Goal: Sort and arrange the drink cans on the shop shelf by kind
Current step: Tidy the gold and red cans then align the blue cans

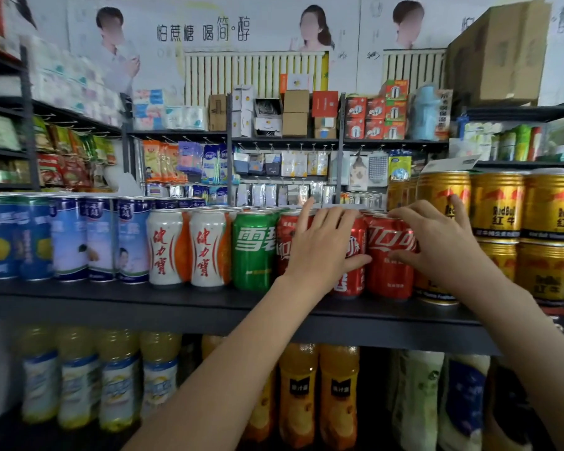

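Note:
Drink cans stand in a row on a dark shelf: blue cans, pale blue and white cans, two white and orange cans, a green can, three red cola cans, then gold cans stacked two high. My left hand lies over the left red can and grips the middle red cola can, thumb across its front. My right hand grips the right red cola can, fingers on its top rim, thumb on the label.
More cans stand in rows behind the front ones. The shelf below holds yellow and orange juice bottles. Behind the cans hang packets and small goods on racks, with boxes above. A large cardboard box sits top right.

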Tool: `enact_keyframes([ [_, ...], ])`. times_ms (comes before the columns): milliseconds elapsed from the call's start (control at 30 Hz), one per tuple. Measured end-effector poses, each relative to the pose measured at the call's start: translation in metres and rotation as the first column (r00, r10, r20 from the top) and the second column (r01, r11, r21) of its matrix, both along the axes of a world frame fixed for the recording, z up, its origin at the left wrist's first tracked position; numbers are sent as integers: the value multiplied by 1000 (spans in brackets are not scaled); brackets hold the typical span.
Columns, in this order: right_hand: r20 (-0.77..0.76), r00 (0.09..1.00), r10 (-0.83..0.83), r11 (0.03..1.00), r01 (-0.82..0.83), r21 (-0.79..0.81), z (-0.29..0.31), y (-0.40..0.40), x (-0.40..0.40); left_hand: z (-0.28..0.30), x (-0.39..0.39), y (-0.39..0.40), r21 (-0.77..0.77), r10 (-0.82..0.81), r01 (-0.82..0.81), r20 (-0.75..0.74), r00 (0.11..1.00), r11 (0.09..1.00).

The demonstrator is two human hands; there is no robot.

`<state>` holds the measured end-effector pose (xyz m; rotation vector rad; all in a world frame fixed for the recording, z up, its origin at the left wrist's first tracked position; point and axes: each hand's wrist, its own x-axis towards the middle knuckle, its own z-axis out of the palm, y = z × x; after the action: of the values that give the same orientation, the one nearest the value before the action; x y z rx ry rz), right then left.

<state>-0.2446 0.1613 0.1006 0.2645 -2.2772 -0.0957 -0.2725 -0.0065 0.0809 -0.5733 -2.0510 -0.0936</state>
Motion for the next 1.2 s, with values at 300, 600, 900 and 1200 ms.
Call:
enact_keyframes([
  [300, -85, 990, 112, 987, -120, -103, -21, -5, 3, 1, 8, -4, 23, 17, -19, 95, 995, 1000],
  [600, -360, 911, 202, 784, -371, -498, -14, 94, 32, 3, 32, 62, 239, -138, 148, -55, 989, 960],
  [900, -144, 883, 446, 639, -427, -639, -19, 199, 3, 4, 9, 174, 469, 53, -37, -20, 998, 882],
  [1200, -162, 824, 543, 511, -477, -715, -22, 202, -19, 1, 1, 179, 488, 240, -210, -1, 971, 847],
])
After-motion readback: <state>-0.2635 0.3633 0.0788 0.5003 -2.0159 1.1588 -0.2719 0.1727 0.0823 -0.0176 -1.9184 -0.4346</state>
